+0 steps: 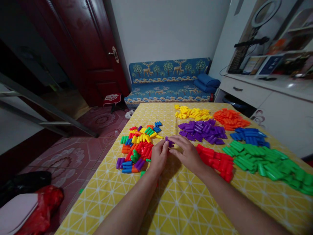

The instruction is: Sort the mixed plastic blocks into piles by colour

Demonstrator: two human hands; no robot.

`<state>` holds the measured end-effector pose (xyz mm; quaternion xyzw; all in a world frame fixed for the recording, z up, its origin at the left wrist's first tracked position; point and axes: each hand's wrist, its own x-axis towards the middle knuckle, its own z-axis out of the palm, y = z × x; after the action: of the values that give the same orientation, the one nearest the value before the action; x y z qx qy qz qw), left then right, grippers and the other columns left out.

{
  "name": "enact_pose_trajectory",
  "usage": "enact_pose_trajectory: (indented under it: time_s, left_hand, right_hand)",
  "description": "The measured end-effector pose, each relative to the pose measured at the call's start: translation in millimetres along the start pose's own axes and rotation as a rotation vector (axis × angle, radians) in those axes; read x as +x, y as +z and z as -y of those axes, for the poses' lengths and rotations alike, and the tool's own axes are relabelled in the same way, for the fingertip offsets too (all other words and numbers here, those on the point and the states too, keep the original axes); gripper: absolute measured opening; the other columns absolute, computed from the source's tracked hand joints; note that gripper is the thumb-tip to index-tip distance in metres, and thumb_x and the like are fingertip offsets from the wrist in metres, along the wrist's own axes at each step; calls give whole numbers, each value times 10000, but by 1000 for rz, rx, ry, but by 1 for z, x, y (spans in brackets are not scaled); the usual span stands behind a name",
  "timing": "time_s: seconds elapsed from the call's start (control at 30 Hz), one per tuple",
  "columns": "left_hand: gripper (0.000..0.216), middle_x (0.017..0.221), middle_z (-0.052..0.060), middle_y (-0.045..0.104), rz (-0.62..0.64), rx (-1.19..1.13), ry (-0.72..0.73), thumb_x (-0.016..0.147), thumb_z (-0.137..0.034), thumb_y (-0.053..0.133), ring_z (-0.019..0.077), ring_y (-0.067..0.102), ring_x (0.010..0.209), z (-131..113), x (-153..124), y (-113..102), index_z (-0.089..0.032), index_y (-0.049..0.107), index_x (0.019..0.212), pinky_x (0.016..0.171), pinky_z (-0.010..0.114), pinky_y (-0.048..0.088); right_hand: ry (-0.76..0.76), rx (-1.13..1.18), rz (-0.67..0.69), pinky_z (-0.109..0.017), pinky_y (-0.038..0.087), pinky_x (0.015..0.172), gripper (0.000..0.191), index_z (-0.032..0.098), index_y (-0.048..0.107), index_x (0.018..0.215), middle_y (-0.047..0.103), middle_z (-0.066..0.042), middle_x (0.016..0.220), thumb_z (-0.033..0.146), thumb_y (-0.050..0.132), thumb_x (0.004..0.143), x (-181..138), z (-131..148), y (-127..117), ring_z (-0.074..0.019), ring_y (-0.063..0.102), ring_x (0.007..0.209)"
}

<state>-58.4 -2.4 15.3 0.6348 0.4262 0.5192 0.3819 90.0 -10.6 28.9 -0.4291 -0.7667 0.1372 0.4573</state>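
Both of my hands meet over the middle of the yellow patterned tablecloth [176, 209]. My left hand [158, 158] and my right hand [187, 151] pinch the same small purple plastic piece [169, 142] between their fingertips. Left of the hands lies a mixed pile [138, 148] of pieces in many colours. To the right lie sorted piles: purple [201, 130], red [217, 160], green [264, 160], blue [249, 135], orange [230, 118] and yellow [193, 113].
A blue patterned sofa [168, 81] stands beyond the table's far edge. A dark red door [93, 49] is at the back left. White cabinets [274, 104] run along the right. A red bag [46, 205] lies on the floor at the left.
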Motion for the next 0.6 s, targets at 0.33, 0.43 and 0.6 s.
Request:
enact_pose_trajectory:
  time_s: [0.33, 0.43, 0.6]
  left_hand:
    - [423, 773, 50, 697, 147, 66, -17, 957, -425, 440, 172, 598, 723, -8, -3, 0, -120, 715, 856, 665, 251, 420]
    - [458, 794, 55, 697, 161, 109, -20, 968, -453, 404, 177, 608, 744, -5, -3, 1, -133, 719, 880, 691, 260, 433]
    - [464, 861, 68, 706, 126, 97, -76, 973, -460, 371, 154, 618, 680, 0, -4, 2, -142, 705, 1021, 675, 266, 464]
  right_hand:
    - [140, -63, 51, -335, 512, 888, 299, 244, 628, 1111, 684, -39, 1097, 148, 592, 831, -8, 2, -4, -193, 643, 1011]
    - [88, -219, 98, -332, 512, 847, 305, 239, 630, 1111, 694, -42, 1089, 171, 618, 814, -4, -1, -15, -206, 654, 981]
    - [73, -604, -23, -357, 475, 840, 299, 210, 648, 1108, 696, -86, 1089, 326, 648, 832, 26, -44, -65, -254, 628, 998]
